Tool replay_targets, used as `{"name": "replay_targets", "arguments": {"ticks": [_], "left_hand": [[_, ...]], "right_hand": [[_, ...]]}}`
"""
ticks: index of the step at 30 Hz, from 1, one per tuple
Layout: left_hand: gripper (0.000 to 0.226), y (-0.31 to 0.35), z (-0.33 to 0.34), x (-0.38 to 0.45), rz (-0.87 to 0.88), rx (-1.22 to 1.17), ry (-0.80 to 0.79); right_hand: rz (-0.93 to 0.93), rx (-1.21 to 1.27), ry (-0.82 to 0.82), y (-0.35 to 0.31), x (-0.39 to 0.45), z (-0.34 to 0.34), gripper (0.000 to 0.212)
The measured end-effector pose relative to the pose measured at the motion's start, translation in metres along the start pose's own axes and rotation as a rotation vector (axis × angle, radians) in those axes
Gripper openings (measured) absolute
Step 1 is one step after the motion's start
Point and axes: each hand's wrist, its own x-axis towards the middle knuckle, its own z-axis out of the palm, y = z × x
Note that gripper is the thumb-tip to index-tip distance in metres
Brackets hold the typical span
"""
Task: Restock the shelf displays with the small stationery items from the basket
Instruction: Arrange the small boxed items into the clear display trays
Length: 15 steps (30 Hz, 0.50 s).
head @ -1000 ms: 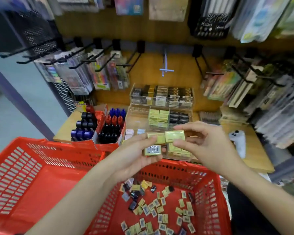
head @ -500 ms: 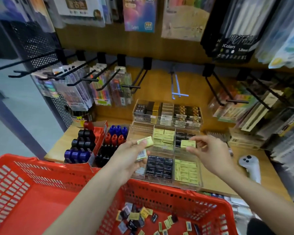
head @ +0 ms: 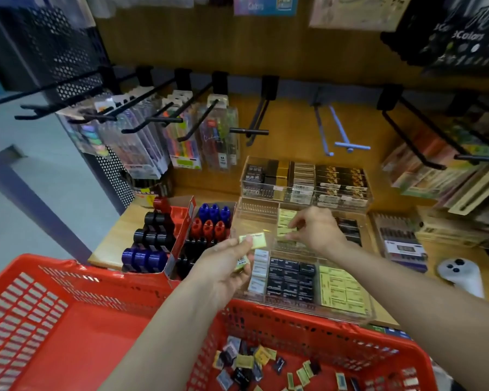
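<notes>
My left hand (head: pixel 226 263) holds small yellow-green boxes (head: pixel 253 239) above the clear acrylic display tray (head: pixel 347 314), one pinched at the fingertips and another lower in the palm. My right hand (head: pixel 315 230) reaches into the tray's middle compartment and pinches a yellow-green box (head: pixel 285 231) against the stack there. The red basket (head: pixel 68 328) sits below, with several small yellow, black and grey boxes (head: pixel 254 362) loose on its bottom.
The tray's front row holds black boxes (head: pixel 290 277) and yellow-green boxes (head: pixel 342 292). Red cartons of ink bottles (head: pixel 181 235) stand left of it. A white controller (head: pixel 460 275) lies on the wooden shelf at right. Black peg hooks (head: pixel 153 119) with pen packs jut out above.
My right hand has carried its yellow-green box left and down into the middle compartment. The left hand stays near the tray's left edge with its boxes. The view has moved closer to the shelf.
</notes>
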Motion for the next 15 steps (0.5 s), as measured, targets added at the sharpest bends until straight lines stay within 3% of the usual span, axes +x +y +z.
{"name": "replay_targets", "arguments": {"ticks": [7,12,14,15], "left_hand": [[0.035,-0.002,0.004,-0.006,0.002,0.076,-0.028],[0.026,-0.004,0.013,-0.012,0.049,0.126,-0.017],[0.027,-0.005,0.017,-0.014,0.06,0.153,-0.013],[0.029,-0.006,0.019,-0.016,0.06,0.16,-0.011]], "right_hand": [[0.075,0.139,0.033,0.007,0.001,0.008,0.011],[-0.181,0.027,0.067,0.016,-0.028,-0.009,0.019],[-0.205,0.255,0.06,0.014,-0.046,-0.018,0.017],[-0.198,0.467,-0.021,0.011,-0.055,-0.023,0.016]]}}
